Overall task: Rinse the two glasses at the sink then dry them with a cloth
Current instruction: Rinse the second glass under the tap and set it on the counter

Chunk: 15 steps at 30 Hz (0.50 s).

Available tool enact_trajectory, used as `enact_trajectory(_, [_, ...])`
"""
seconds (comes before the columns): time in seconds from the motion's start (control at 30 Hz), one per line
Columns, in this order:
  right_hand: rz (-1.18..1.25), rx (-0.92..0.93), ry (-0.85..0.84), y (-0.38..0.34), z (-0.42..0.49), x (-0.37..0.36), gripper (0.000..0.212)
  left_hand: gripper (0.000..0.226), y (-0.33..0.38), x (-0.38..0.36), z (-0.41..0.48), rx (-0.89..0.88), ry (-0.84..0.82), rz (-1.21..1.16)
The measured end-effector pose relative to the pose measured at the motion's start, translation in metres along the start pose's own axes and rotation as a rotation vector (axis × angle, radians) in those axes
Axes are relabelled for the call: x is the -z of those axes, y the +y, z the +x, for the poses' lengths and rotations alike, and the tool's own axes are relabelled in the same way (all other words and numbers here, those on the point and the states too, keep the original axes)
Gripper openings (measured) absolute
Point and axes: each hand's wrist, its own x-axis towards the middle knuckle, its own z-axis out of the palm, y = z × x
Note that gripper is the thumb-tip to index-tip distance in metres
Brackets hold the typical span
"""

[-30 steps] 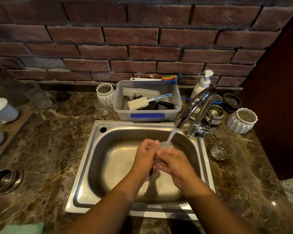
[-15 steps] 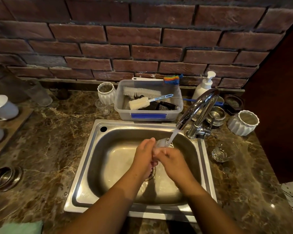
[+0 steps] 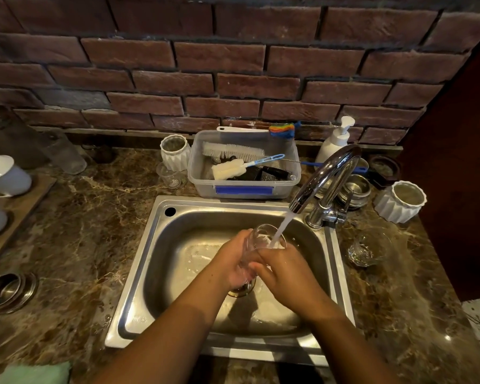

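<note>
Over the steel sink [image 3: 178,217] both my hands hold a clear glass [image 3: 263,238] with its mouth tipped up toward the tap [image 3: 326,173]. Water runs from the spout into the glass. My left hand [image 3: 233,261] grips its left side and my right hand [image 3: 283,270] wraps its lower right side. A second clear glass [image 3: 367,249] stands on the counter right of the sink. A green cloth [image 3: 36,374] lies at the counter's front left edge.
Behind the sink a plastic tub [image 3: 244,187] holds brushes. A soap pump [image 3: 337,139], steel bowls [image 3: 355,189] and a white ribbed pot [image 3: 401,202] stand at the back right. Another ribbed pot [image 3: 175,153] and a small glass [image 3: 171,177] stand at the back left.
The glass has come up between my hands so its rim now shows above my fingers, with the water stream falling into it.
</note>
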Motion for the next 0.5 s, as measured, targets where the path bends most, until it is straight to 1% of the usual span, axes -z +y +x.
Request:
enact_trajectory(0.03, [0.078, -0.045, 0.039, -0.003, -0.001, -0.001, 0.026, 0.03, -0.002, -0.005, -0.002, -0.056, 0.042, -0.032])
enact_trajectory(0.07, [0.207, -0.12, 0.086, -0.007, -0.001, -0.002, 0.026, 0.027, -0.004, -0.008, -0.002, -0.149, 0.085, -0.023])
enact_trajectory(0.1, [0.388, -0.224, 0.135, -0.011, 0.001, -0.002, 0.028, 0.024, -0.007, -0.01, -0.001, -0.258, 0.124, 0.026])
enact_trajectory(0.13, [0.573, -0.344, 0.179, -0.015, 0.003, -0.002, 0.029, 0.022, -0.011, -0.011, 0.001, -0.371, 0.14, 0.116])
enact_trajectory(0.17, [0.699, -0.454, 0.219, -0.019, 0.006, -0.002, 0.031, 0.022, -0.017, -0.011, 0.002, -0.464, 0.13, 0.179])
enact_trajectory(0.2, [0.752, -0.523, 0.231, -0.023, 0.009, -0.002, 0.031, 0.022, -0.022, -0.011, 0.003, -0.515, 0.116, 0.209])
enact_trajectory(0.23, [0.737, -0.535, 0.222, -0.026, 0.01, -0.001, 0.03, 0.023, -0.023, -0.012, 0.0, -0.521, 0.103, 0.184])
enact_trajectory(0.27, [0.678, -0.5, 0.201, -0.028, 0.01, -0.001, 0.028, 0.024, -0.022, -0.012, -0.003, -0.48, 0.089, 0.116])
enact_trajectory(0.3, [0.58, -0.424, 0.158, -0.027, 0.008, 0.001, 0.025, 0.024, -0.018, -0.012, -0.006, -0.404, 0.074, 0.029])
enact_trajectory(0.37, [0.261, -0.208, 0.012, -0.018, 0.003, 0.007, 0.021, 0.027, -0.01, -0.006, -0.006, -0.149, 0.048, -0.073])
enact_trajectory(0.4, [0.079, -0.121, -0.086, -0.013, 0.003, 0.012, 0.02, 0.032, -0.006, -0.002, -0.006, -0.023, 0.003, -0.07])
enact_trajectory(0.43, [-0.057, -0.064, -0.17, -0.009, 0.003, 0.018, 0.02, 0.035, -0.002, 0.002, -0.006, 0.057, -0.05, -0.061])
enact_trajectory(0.47, [-0.118, -0.036, -0.213, -0.005, 0.003, 0.021, 0.02, 0.034, -0.001, 0.004, -0.004, 0.092, -0.076, -0.066])
enact_trajectory(0.5, [-0.102, -0.019, -0.193, -0.004, 0.002, 0.02, 0.02, 0.031, -0.002, 0.004, -0.003, 0.101, -0.081, -0.086])
